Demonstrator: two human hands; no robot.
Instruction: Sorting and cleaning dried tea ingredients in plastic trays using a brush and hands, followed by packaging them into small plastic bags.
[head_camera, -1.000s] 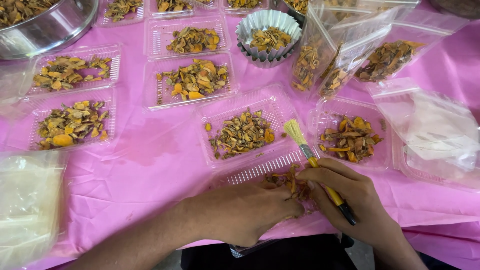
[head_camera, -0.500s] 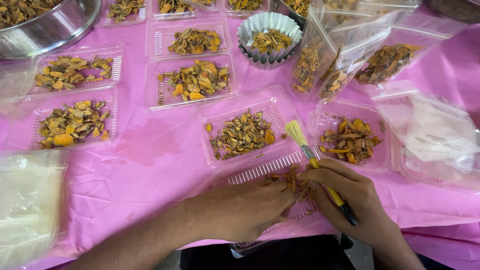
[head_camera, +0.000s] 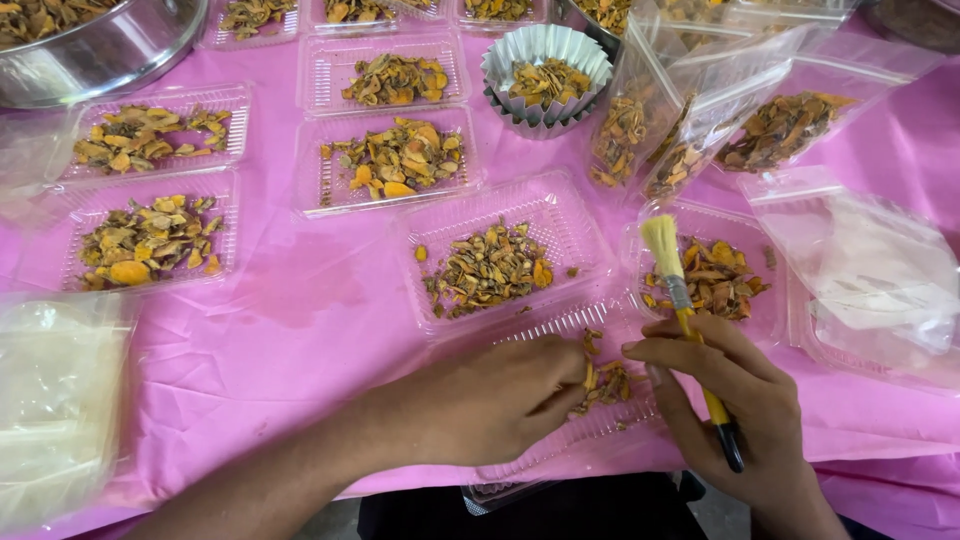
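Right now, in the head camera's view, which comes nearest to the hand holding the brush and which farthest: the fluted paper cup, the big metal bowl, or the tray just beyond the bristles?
From the right hand:
1. Tray of dried slices, just beyond it.
2. Fluted paper cup, farther back, centre.
3. Metal bowl, far left corner.

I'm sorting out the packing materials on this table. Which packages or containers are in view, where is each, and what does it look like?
Clear plastic trays: rows across the pink table, rectangular, holding orange-brown dried pieces.
Nearest tray: under both hands, clear, ribbed.
Fluted paper cup: top centre, round, pale.
Clear bags: upper right, partly filled.
Empty bags: right edge, clear.
Bag stack: left edge, whitish.
Metal bowl: top left.
No labels, signs or screens.
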